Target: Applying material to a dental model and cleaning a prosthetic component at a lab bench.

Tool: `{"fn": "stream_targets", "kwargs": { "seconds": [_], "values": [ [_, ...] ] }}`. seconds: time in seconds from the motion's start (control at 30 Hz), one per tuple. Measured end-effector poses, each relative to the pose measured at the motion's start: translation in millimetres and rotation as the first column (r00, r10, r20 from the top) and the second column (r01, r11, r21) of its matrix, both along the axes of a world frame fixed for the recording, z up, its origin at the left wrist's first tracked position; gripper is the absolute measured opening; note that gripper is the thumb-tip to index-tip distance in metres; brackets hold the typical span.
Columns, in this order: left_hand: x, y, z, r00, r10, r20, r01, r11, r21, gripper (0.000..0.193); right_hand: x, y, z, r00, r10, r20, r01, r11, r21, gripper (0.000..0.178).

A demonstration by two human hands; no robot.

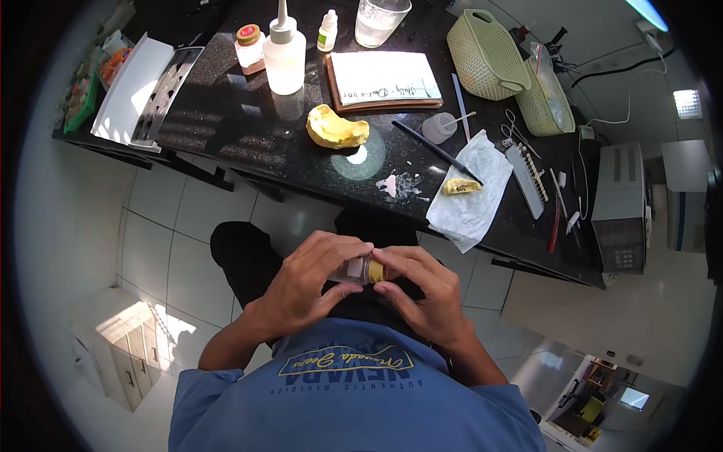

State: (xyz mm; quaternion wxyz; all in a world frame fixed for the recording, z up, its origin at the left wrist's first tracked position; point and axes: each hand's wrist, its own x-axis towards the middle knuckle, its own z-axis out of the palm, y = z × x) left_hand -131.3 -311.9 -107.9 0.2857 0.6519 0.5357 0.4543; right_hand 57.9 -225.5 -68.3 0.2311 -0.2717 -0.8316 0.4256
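Note:
Above my lap, a small clear jar (352,271) lies on its side between my hands. My left hand (305,275) is wrapped round the jar's body. At the other end, the fingers and thumb of my right hand (428,292) grip its ridged yellow lid (375,271). The lid sits against the jar; whether it is loose cannot be seen. On the black counter ahead rest a yellow dental cast (337,129) and a pink-white smear of material (390,186). A smaller yellow piece (461,186) lies on crumpled white paper (471,215).
Along the counter (226,113) stand a squeeze bottle (285,64), a lidded jar (250,49), a dropper bottle (327,32) and a glass (380,22). A notepad (385,79), black pen-like tool (433,151), small cup (438,128), tooth shade guide (527,182) and baskets (486,60) are there too.

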Motion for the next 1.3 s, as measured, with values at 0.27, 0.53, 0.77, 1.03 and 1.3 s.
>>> {"fn": "stream_targets", "kwargs": {
  "seconds": [0.27,0.53,0.77,1.03,1.3],
  "values": [
    [65.9,-8.2,-9.2,0.982,0.189,-0.018,-0.189,0.982,-0.019,0.054,58.6,-0.5,7.2,0.996,-0.083,-0.016,0.084,0.974,0.21,0.03],
    [23.7,19.1,6.4,0.93,0.363,0.058,-0.366,0.927,0.077,0.049,28.5,169.0,32.6,0.972,-0.234,0.032,0.187,0.847,0.498,0.013],
    [-4.8,55.1,7.8,0.973,0.218,-0.078,-0.207,0.969,0.132,0.049,-23.7,223.0,5.5,0.856,-0.296,0.423,-0.078,0.737,0.672,0.024],
    [-23.5,71.2,1.9,0.948,0.309,-0.077,-0.291,0.939,0.185,0.05,-22.5,214.0,42.1,0.905,-0.392,0.165,0.211,0.751,0.625,0.022],
    [-24.4,75.6,-0.4,0.912,0.408,-0.029,-0.4,0.903,0.157,0.05,-71.1,224.0,114.4,0.948,-0.151,-0.281,0.274,0.838,0.472,0.011]
  ]
}}
